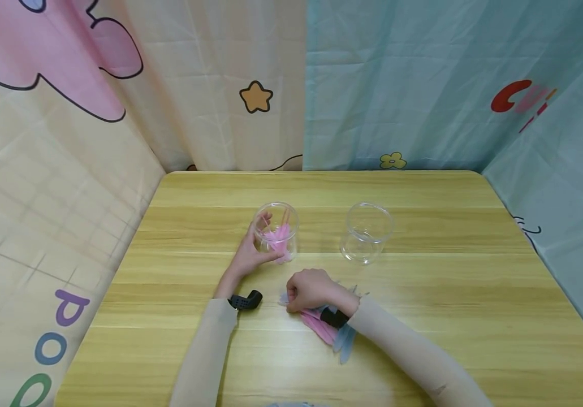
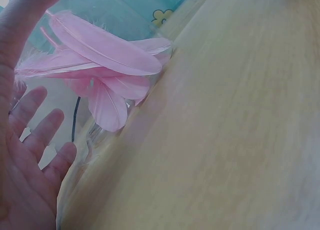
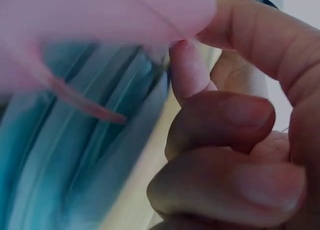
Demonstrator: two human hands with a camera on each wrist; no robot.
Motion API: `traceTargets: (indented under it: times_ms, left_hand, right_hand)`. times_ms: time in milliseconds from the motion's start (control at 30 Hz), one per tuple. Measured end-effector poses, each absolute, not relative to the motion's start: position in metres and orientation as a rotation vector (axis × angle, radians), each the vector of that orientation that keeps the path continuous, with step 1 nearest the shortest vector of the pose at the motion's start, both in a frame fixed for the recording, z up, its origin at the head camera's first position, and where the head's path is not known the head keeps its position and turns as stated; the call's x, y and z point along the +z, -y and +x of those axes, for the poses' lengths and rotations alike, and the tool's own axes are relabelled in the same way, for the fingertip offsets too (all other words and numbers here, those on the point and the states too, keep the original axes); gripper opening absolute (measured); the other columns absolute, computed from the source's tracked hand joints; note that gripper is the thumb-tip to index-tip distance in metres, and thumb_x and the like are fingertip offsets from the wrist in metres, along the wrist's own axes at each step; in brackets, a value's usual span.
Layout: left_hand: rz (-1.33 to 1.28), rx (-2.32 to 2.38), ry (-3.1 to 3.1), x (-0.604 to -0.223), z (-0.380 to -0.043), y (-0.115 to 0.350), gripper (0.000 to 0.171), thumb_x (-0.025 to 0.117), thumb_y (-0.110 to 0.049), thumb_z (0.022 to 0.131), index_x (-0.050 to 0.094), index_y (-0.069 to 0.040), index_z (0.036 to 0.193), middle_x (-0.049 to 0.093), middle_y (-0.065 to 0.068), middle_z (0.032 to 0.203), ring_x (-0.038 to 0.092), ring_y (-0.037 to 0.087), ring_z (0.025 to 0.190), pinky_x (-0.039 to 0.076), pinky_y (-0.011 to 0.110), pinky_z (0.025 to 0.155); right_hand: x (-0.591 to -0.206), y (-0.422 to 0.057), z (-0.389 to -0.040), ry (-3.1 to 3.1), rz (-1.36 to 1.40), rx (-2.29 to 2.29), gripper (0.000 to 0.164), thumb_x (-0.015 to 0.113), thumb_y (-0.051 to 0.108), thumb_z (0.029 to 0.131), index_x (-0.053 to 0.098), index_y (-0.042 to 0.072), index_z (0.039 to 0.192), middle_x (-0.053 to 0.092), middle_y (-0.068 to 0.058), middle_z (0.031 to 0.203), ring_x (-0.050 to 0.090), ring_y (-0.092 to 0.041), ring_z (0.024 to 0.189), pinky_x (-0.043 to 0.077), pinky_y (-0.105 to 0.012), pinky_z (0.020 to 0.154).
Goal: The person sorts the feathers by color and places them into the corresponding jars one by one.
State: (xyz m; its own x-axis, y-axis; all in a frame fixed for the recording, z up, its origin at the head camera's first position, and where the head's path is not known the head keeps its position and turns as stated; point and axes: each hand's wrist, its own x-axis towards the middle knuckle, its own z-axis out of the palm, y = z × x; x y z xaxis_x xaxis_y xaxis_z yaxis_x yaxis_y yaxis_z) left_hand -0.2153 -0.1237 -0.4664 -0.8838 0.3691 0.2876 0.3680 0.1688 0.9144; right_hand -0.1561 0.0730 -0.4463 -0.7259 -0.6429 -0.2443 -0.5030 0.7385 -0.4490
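My left hand (image 1: 247, 257) holds a clear round jar (image 1: 296, 240), thumb in front and fingers behind its left side. Several pink feathers (image 2: 105, 45) stand inside the jar, quills upward in the head view. My right hand (image 1: 314, 289) is over a loose pile on the table, fingers bent. In the right wrist view its thumb and forefinger pinch the edge of a pink feather (image 3: 110, 15), which is blurred close to the camera. Pink feathers (image 1: 319, 328) and grey-blue feathers (image 1: 344, 342) of the pile show beneath the right wrist; the hand hides the rest.
A second clear jar (image 1: 367, 237) stands right of the first, with no feathers in it. Both are on a wood-grain table (image 1: 449, 294) backed by printed curtains (image 1: 398, 79). Something grey-blue (image 1: 298, 405) shows at the bottom edge of the head view.
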Motion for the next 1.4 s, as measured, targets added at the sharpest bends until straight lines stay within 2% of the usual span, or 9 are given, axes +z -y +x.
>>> traceTargets:
  times_ms: [167,367,667,800,1067,1233,1400]
  left_hand:
    - [0.755,1.874,-2.404,-0.466,-0.215,0.123,0.096,0.081,-0.006,0.073,0.022,-0.009,0.149,0.030,0.017,0.149,0.029,0.030,0.135,0.022,0.052,0.107]
    - [0.770,1.882,-2.404,-0.466,-0.214,0.123,0.095,0.080,-0.004,0.073,0.022,-0.007,0.148,0.030,0.020,0.149,0.028,0.034,0.135,0.021,0.054,0.106]
    - [0.767,1.873,-2.406,-0.466,-0.214,0.124,0.097,0.081,-0.005,0.073,0.021,-0.011,0.150,0.029,0.020,0.149,0.029,0.035,0.134,0.021,0.057,0.105]
    - [0.763,1.868,-2.405,-0.466,-0.214,0.124,0.097,0.080,-0.006,0.073,0.021,-0.011,0.150,0.029,0.019,0.149,0.029,0.035,0.134,0.022,0.056,0.105]
    - [0.737,1.870,-2.409,-0.466,-0.215,0.124,0.097,0.081,-0.009,0.073,0.022,-0.013,0.150,0.030,0.017,0.149,0.030,0.032,0.134,0.023,0.055,0.105]
    - [0.730,1.884,-2.399,-0.467,-0.216,0.124,0.096,0.081,-0.008,0.073,0.023,-0.012,0.149,0.031,0.016,0.149,0.030,0.032,0.134,0.022,0.055,0.106]
    - [0.729,1.885,-2.388,-0.467,-0.215,0.125,0.095,0.080,-0.007,0.074,0.022,-0.008,0.149,0.030,0.018,0.149,0.029,0.034,0.134,0.021,0.055,0.106]
  right_hand:
    - [-0.443,-0.081,-0.159,-2.476,-0.895,-0.660,0.013,0.070,0.028,0.076,0.061,0.026,0.067,0.050,0.014,0.060,0.045,-0.005,0.055,0.035,-0.024,0.047]
    - [-0.434,-0.093,-0.165,-2.401,-0.930,-0.874,0.008,0.068,0.025,0.082,0.064,0.023,0.075,0.045,0.013,0.056,0.039,-0.002,0.049,0.031,-0.021,0.045]
    - [-0.408,-0.102,-0.177,-2.306,-0.785,-1.415,0.006,0.066,0.017,0.090,0.067,0.012,0.088,0.040,0.005,0.056,0.033,-0.007,0.047,0.026,-0.021,0.044]
    - [-0.394,-0.097,-0.184,-2.361,-0.673,-1.725,0.011,0.065,0.019,0.091,0.068,0.008,0.094,0.039,0.002,0.056,0.031,-0.011,0.048,0.023,-0.023,0.044]
    - [-0.343,-0.079,-0.179,-2.395,-0.630,-2.269,0.013,0.061,0.002,0.091,0.062,-0.009,0.099,0.038,0.001,0.058,0.030,-0.010,0.049,0.024,-0.022,0.047]
    - [-0.359,-0.072,-0.197,-2.394,-0.592,-2.381,0.016,0.063,0.003,0.090,0.064,-0.009,0.101,0.039,-0.004,0.060,0.031,-0.012,0.050,0.023,-0.022,0.046]
    - [-0.379,-0.067,-0.211,-2.424,-0.574,-2.321,0.017,0.067,0.011,0.089,0.067,-0.002,0.100,0.042,-0.006,0.062,0.033,-0.014,0.051,0.024,-0.024,0.045]
